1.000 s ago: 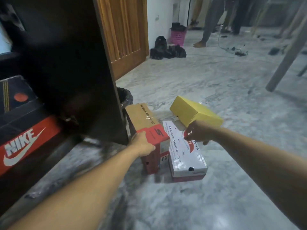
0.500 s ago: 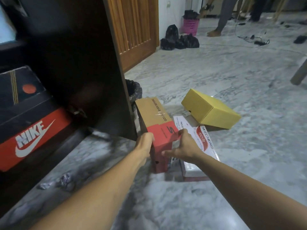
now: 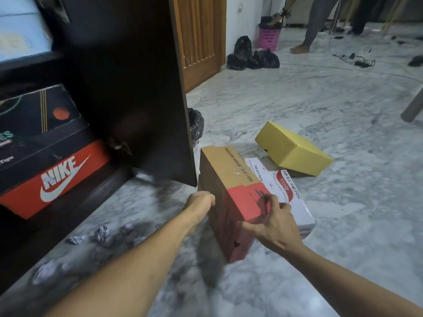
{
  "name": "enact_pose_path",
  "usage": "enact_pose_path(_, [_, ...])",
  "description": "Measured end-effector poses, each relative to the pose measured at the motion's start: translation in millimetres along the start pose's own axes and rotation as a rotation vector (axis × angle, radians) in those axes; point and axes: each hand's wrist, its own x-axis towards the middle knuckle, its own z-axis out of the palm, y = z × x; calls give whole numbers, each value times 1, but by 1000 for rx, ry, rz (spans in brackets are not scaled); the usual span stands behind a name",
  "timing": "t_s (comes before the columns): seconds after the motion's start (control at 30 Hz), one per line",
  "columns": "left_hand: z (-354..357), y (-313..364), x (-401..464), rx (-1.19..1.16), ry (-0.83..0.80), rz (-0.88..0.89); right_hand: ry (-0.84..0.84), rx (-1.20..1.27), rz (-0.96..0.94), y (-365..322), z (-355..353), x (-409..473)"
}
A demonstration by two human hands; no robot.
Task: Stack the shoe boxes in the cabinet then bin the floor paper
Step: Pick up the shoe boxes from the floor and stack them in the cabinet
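Both hands have closed in on the brown box (image 3: 231, 197) since a second ago, when the right one was at the yellow box (image 3: 295, 148); that box now lies alone on the floor (image 3: 343, 225), tilted, just behind the others. The brown box, with its red near end, stands on its long side just right of the open cabinet door (image 3: 142, 88), and seems to be tipping up off the floor at its near corner, though I cannot tell whether it is fully clear. The left hand (image 3: 200, 200) presses against its left face with fingers curled out of view, so that grip cannot be read for sure; the right hand (image 3: 273, 221) has its grip on the box, thumb along the near lower edge and fingers spread over the top. A hand on each side looks meant to steady a tall, narrow box for the swing left into the cabinet. Touching its right side lies the white box (image 3: 288, 200), flat on the floor and likely next. Inside the cabinet, at the left, a black box (image 3: 39, 124) already sits on a red Nike box (image 3: 57, 179), so the stack is begun and three boxes are left. Crumpled paper (image 3: 103, 233) lies on the floor near the cabinet's foot, not yet binned. A dark-lined bin (image 3: 195, 124) peeks out behind the door. Farther off are black bags (image 3: 254, 56), a pink basket (image 3: 269, 38) and another person's legs (image 3: 313, 26).
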Motion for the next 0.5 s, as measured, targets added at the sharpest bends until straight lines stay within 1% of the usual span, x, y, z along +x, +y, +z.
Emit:
enact_pose_path(0.2, [-12, -22, -2, 146, 37, 15, -112, 80, 29, 37, -28, -30])
enact_pose_path(0.3, [-15, -32, -3, 165, 46, 14, -228, 125, 71, 57, -48, -33])
enact_pose_path(0.43, [-17, -44, -6, 238, 27, 12, -404, 303, 105, 76, -74, -32])
enact_pose_path(0.5, [-18, -54, -5, 252, 3, -8, -441, 444, 105, 81, -81, -30])
